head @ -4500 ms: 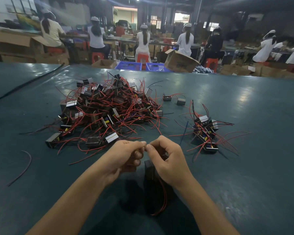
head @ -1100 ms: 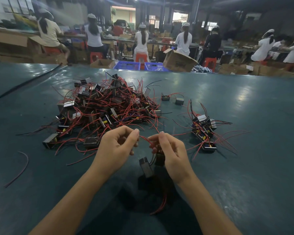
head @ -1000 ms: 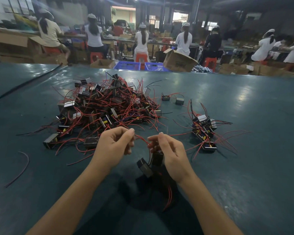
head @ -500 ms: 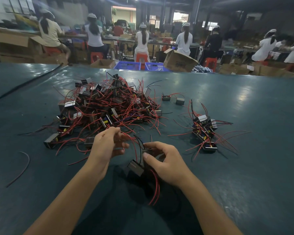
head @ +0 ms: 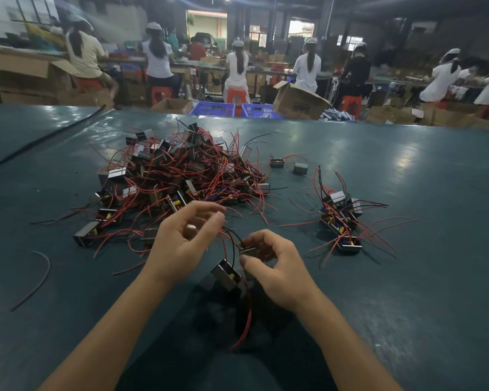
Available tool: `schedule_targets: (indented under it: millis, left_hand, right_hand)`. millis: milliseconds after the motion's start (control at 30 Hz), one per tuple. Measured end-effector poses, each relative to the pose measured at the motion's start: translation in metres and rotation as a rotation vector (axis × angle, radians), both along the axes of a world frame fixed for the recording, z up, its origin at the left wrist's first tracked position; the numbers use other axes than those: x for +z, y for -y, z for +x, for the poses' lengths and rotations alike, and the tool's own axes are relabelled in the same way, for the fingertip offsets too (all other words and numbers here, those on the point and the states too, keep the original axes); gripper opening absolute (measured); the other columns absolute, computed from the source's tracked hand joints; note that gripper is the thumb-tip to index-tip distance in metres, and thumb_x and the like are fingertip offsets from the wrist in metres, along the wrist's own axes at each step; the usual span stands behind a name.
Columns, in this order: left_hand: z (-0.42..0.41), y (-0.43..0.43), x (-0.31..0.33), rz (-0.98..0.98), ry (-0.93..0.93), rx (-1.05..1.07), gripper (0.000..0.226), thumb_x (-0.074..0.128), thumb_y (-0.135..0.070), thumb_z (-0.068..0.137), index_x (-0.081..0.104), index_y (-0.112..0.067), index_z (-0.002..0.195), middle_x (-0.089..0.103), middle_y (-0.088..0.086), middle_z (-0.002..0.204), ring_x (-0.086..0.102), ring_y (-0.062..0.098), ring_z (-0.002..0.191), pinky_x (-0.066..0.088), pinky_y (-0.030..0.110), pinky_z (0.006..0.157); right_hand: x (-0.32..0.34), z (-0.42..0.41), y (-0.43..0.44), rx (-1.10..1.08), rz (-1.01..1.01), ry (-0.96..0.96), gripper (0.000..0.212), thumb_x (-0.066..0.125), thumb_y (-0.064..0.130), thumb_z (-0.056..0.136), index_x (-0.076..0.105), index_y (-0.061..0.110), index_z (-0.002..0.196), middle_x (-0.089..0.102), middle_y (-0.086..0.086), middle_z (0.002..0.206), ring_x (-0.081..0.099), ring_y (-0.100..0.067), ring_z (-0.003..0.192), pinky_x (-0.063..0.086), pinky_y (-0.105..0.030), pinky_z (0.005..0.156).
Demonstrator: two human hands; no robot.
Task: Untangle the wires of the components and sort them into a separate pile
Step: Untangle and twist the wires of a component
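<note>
A big tangled heap of small grey box components with red and black wires [head: 181, 179] lies on the green table, centre left. A smaller sorted pile [head: 342, 221] sits to the right. My right hand [head: 274, 266] grips one component by thumb and fingers just above the table. A second component [head: 226, 273] hangs beside it, joined by tangled wires. My left hand [head: 184, 241] is raised a little left of them, its finger and thumb pinching the red and black wires that run to these components. A red wire [head: 247, 320] trails down toward me.
Two loose components [head: 288, 165] lie behind the piles. A stray dark wire [head: 37, 277] lies at the near left. The table's far edge [head: 378, 124] borders cardboard boxes, blue crates [head: 212, 108] and several seated workers at benches beyond.
My left hand has lifted and opened its fingers wider while still pinching the wires. The hanging component has dropped slightly and swung toward the right hand, which stays low near the table.
</note>
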State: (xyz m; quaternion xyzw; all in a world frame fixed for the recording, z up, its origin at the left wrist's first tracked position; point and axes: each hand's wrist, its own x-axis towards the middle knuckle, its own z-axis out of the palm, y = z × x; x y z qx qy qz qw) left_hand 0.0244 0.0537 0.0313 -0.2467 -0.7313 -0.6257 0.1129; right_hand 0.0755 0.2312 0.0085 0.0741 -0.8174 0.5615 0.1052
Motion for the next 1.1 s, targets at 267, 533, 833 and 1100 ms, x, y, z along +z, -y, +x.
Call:
schedule_targets:
  millis: [267, 533, 833, 1100]
  left_hand:
    - [-0.006, 0.011, -0.003, -0.265, -0.442, 0.056, 0.014, 0.071, -0.028, 0.083, 0.077, -0.016, 0.085, 0.069, -0.007, 0.087, 0.066, 0.009, 0.084, 0.054, 0.034, 0.076]
    - [0.003, 0.002, 0.002, -0.354, -0.465, 0.031, 0.011, 0.072, -0.027, 0.081, 0.073, -0.021, 0.071, 0.067, -0.014, 0.083, 0.062, 0.004, 0.082, 0.046, 0.044, 0.080]
    - [0.013, -0.004, 0.012, -0.118, -0.260, 0.005, 0.010, 0.076, -0.024, 0.074, 0.069, -0.019, 0.068, 0.069, -0.001, 0.088, 0.066, 0.014, 0.084, 0.053, 0.029, 0.077]
    - [0.016, -0.009, 0.009, -0.111, -0.106, 0.017, 0.031, 0.073, -0.010, 0.084, 0.057, -0.015, 0.058, 0.062, 0.002, 0.103, 0.061, 0.013, 0.084, 0.046, 0.018, 0.081]
  right_hand:
    - [0.003, 0.001, 0.002, -0.014, -0.007, 0.050, 0.018, 0.062, 0.032, 0.075, 0.064, 0.024, 0.091, 0.065, 0.006, 0.082, 0.058, -0.003, 0.072, 0.052, -0.021, 0.069]
    - [-0.004, 0.000, 0.014, -0.087, 0.137, -0.269, 0.006, 0.072, 0.018, 0.087, 0.072, 0.016, 0.092, 0.062, 0.009, 0.085, 0.057, -0.009, 0.080, 0.043, -0.018, 0.073]
    - [-0.007, -0.003, 0.015, -0.174, 0.103, -0.412, 0.008, 0.071, 0.019, 0.087, 0.076, 0.013, 0.088, 0.064, 0.005, 0.080, 0.060, -0.011, 0.072, 0.052, -0.036, 0.065]
    - [-0.010, -0.004, 0.014, -0.188, 0.127, -0.452, 0.012, 0.075, 0.021, 0.085, 0.077, 0.009, 0.088, 0.065, 0.003, 0.081, 0.061, -0.016, 0.070, 0.050, -0.048, 0.064]
